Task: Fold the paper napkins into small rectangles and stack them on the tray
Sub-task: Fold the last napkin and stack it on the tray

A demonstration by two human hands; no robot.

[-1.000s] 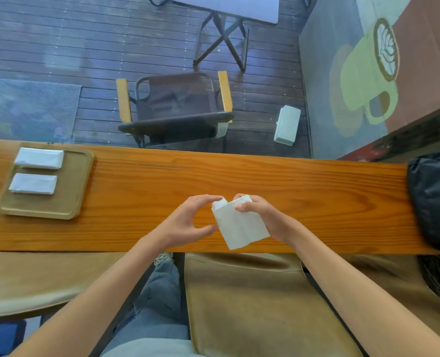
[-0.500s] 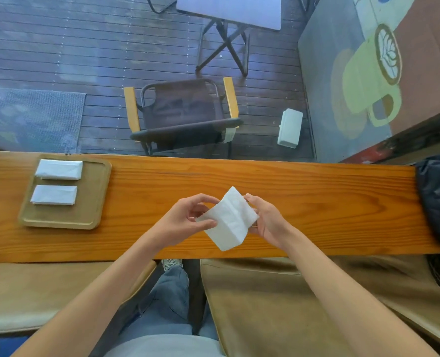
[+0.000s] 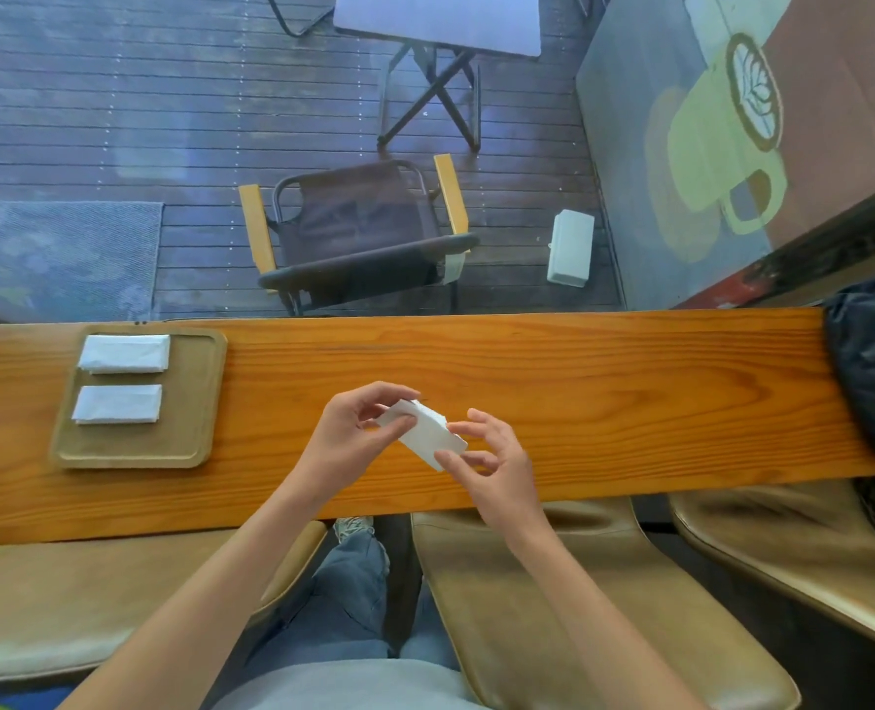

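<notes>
A white paper napkin (image 3: 425,434), folded into a narrow rectangle, is held just above the wooden counter (image 3: 604,402). My left hand (image 3: 353,438) pinches its upper left end between thumb and fingers. My right hand (image 3: 491,458) pinches its lower right end, other fingers spread. At the counter's left lies a tan tray (image 3: 189,402). On it are two folded white napkin stacks, one at the back (image 3: 125,353) and one in front (image 3: 117,403).
A dark bag (image 3: 870,361) rests on the counter's right end. Tan seat cushions (image 3: 578,607) sit below the near edge. Beyond the far edge, through glass, are a folding chair (image 3: 358,233) and a white box (image 3: 571,248) on decking.
The napkin went from a wide open panel to a narrower folded rectangle. My right hand shifted from its top edge to its lower right end. The view shifted, so the tray appears further right.
</notes>
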